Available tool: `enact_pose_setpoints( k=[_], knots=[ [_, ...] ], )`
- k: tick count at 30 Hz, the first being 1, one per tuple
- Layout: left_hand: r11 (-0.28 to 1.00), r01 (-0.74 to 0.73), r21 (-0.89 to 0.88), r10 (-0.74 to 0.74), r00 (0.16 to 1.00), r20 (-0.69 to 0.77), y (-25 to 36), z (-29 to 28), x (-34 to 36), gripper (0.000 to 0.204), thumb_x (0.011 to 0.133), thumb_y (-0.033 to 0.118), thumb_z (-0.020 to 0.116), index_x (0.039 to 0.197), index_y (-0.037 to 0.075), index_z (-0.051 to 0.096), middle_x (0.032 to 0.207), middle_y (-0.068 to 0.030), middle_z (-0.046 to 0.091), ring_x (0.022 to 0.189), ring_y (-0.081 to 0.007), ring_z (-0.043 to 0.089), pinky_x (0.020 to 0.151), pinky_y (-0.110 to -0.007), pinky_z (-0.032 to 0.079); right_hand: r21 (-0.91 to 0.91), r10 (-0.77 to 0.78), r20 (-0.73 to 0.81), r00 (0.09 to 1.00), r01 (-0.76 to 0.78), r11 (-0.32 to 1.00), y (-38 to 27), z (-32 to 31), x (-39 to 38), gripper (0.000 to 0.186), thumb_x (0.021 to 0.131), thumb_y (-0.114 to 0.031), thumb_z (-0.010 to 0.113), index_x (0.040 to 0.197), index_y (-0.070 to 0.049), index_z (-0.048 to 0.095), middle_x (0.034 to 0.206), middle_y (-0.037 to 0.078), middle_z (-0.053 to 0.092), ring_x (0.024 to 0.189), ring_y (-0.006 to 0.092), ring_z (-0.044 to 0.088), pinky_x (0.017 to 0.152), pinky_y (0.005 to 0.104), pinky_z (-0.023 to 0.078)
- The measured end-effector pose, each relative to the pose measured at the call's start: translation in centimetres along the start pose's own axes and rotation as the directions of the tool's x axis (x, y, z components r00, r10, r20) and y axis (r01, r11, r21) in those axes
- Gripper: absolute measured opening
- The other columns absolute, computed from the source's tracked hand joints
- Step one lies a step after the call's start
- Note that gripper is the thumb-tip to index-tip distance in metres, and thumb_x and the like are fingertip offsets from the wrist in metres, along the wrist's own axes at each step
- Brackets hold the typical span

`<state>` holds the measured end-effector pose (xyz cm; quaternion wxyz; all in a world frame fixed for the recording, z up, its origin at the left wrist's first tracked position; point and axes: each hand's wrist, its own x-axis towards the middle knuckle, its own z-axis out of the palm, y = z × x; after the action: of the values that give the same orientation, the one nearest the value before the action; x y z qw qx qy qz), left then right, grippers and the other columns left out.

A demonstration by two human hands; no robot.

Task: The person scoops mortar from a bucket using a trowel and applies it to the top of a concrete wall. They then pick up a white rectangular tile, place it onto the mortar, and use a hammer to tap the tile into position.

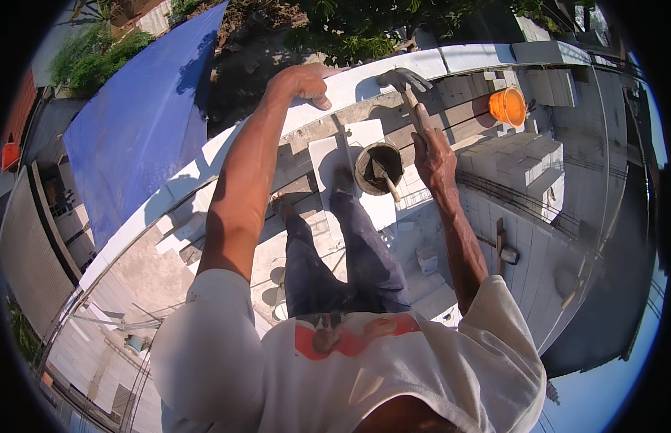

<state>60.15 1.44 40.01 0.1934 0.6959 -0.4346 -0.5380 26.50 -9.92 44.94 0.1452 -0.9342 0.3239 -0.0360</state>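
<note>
Taking the white block wall as landmark: far to its left and beyond it lies a blue tarpaulin. The person's left hand rests on the wall's top, fingers curled over the edge and gripping nothing else. Right of that hand, the right hand is clenched around the wooden handle of a hammer, whose metal head sits at the top of the wall. Just below the wall, between the two arms, a round mortar bucket stands on a white block, with a trowel stuck in it. Further right, below the wall, sits an orange bucket beside stacked white blocks.
</note>
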Motion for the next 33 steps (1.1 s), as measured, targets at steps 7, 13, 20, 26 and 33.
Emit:
enact_pose_setpoints(
  k=[7, 13, 20, 26, 33],
  knots=[
    [0.997, -0.054, -0.047, 0.053, 0.998, -0.033, -2.0, 0.3, -2.1, 0.078, 0.077, 0.011, 0.082, 0.151, 0.018, 0.058, 0.127, -0.0151, 0.074, 0.112, -0.0284, 0.069, 0.099, -0.043, 0.051, 0.176, 0.023, 0.014, 1.000, -0.026, 0.984, -1.4, -0.7, -0.8, 0.061, 0.099, -0.012, 0.069, 0.156, -0.019, 0.050, 0.130, 0.022, 0.070, 0.112, 0.0314, 0.073, 0.089, 0.0435, 0.060],
    [0.993, 0.041, 0.115, -0.019, 0.982, -0.188, -7.8, -0.2, -8.3, 0.057, 0.081, 0.034, 0.083, 0.133, 0.012, 0.071, 0.115, -0.0148, 0.077, 0.103, -0.0311, 0.073, 0.090, -0.046, 0.054, 0.364, -0.125, -0.041, 0.991, 0.131, 0.922, -5.2, -2.7, 1.6, 0.060, 0.099, -0.008, 0.069, 0.155, -0.016, 0.050, 0.126, 0.023, 0.072, 0.111, 0.0324, 0.074, 0.086, 0.0418, 0.061],
    [0.937, 0.303, 0.175, -0.190, 0.860, -0.473, -7.1, 3.6, -9.9, 0.052, 0.092, 0.048, 0.070, 0.115, 0.002, 0.077, 0.114, -0.0243, 0.075, 0.103, -0.0417, 0.073, 0.093, -0.050, 0.057, 0.282, -0.600, 0.003, 0.800, 0.575, 0.768, -17.8, -2.6, 10.5, 0.049, 0.101, -0.018, 0.068, 0.150, -0.020, 0.057, 0.116, 0.019, 0.076, 0.104, 0.0324, 0.076, 0.082, 0.0418, 0.063],
    [0.960, 0.280, 0.002, -0.204, 0.706, -0.678, -7.6, 6.3, -8.3, 0.055, 0.097, 0.050, 0.065, 0.135, 0.012, 0.066, 0.141, -0.0159, 0.065, 0.132, -0.0314, 0.060, 0.110, -0.045, 0.048, -0.227, -0.784, 0.488, 0.385, 0.923, 0.312, -36.6, 3.3, 13.6, 0.043, 0.102, -0.022, 0.066, 0.144, -0.027, 0.063, 0.099, 0.018, 0.077, 0.084, 0.0324, 0.077, 0.073, 0.0426, 0.064],
    [0.992, 0.031, -0.123, -0.124, 0.417, -0.900, -8.9, 7.6, -4.6, 0.059, 0.100, 0.051, 0.060, 0.149, 0.017, 0.052, 0.153, -0.0106, 0.053, 0.144, -0.0272, 0.047, 0.118, -0.045, 0.038, -0.084, -0.926, 0.366, 0.095, 0.994, 0.068, -47.5, 10.5, 9.4, 0.043, 0.095, -0.016, 0.063, 0.135, -0.029, 0.068, 0.091, 0.011, 0.077, 0.082, 0.0302, 0.077, 0.073, 0.0428, 0.064]
  ],
)
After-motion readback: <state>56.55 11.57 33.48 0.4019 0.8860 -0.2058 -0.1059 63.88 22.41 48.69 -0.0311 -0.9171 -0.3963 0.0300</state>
